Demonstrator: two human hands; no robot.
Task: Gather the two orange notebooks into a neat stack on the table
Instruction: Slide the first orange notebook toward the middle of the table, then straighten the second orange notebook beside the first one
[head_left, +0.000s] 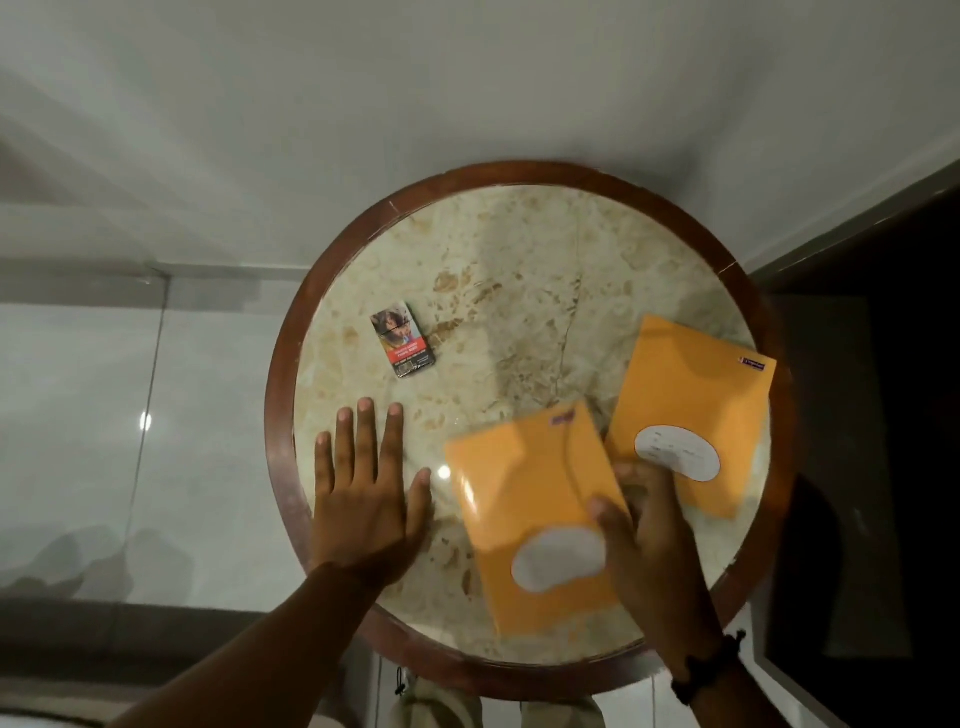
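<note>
Two orange notebooks with white oval labels are on the round marble table (519, 249). The nearer notebook (524, 499) is blurred and tilted, and my right hand (649, 540) grips its right edge, thumb on the cover. The other notebook (696, 395) lies flat at the table's right side, its near corner partly behind my right hand. My left hand (363, 499) rests flat on the table's left front, fingers spread, holding nothing.
A small cigarette pack (402, 340) lies on the left half of the table. The table has a dark wooden rim (280, 374). A white wall stands behind it, a glass panel at left, and a dark surface at right.
</note>
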